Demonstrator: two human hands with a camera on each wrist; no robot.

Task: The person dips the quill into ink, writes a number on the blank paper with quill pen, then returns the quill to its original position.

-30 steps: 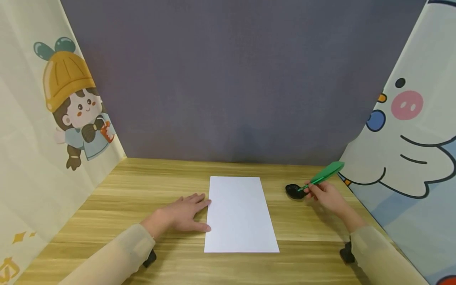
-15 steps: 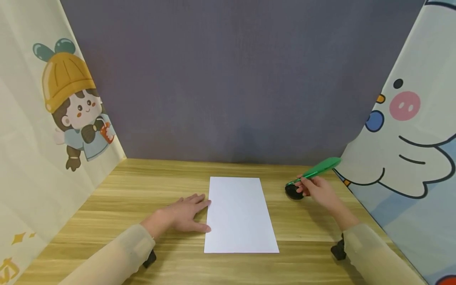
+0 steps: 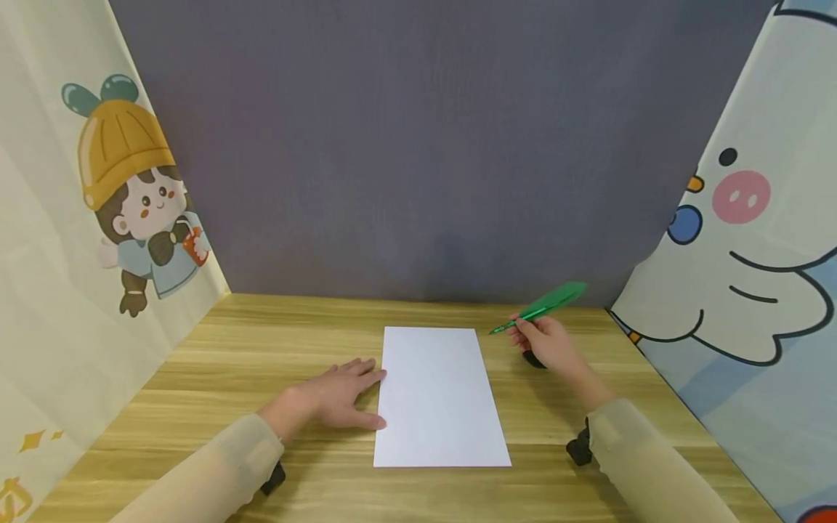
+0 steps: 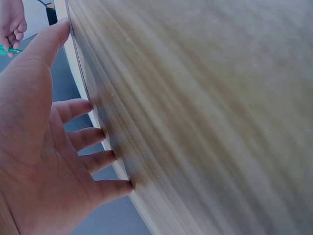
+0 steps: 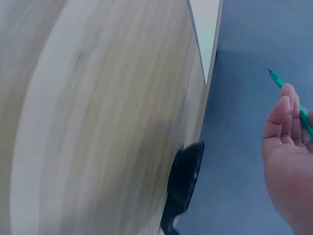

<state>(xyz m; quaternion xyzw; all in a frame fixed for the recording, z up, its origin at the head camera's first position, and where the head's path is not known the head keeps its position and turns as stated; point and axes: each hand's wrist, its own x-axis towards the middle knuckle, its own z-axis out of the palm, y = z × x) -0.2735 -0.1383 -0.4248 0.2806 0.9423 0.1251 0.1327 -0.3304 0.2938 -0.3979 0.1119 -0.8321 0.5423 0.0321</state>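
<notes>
Between the fingertips of my right hand (image 3: 548, 347) is a green feather pen (image 3: 551, 301), held in the air near the paper's far right corner. Its dark writing tip (image 5: 269, 71) points away from the hand in the right wrist view, and to the left in the head view. My left hand (image 3: 340, 398) lies with fingers spread, its thumb and a fingertip touching the left edge of a blank white sheet of paper (image 3: 441, 399). A black, shallow, bowl-shaped object (image 5: 185, 176) sits on the table below my right hand, mostly hidden by it in the head view.
The wooden table (image 3: 261, 334) ends against a dark grey backdrop (image 3: 418, 145). Printed cartoon curtains flank it, with a capped child figure (image 3: 144, 196) on the left and a pink-nosed creature (image 3: 742, 197) on the right. Black straps sit at both wrists.
My right hand has carried the feather pen leftward and up, away from the black bowl-shaped object toward the paper. My left hand and the sheet keep their places.
</notes>
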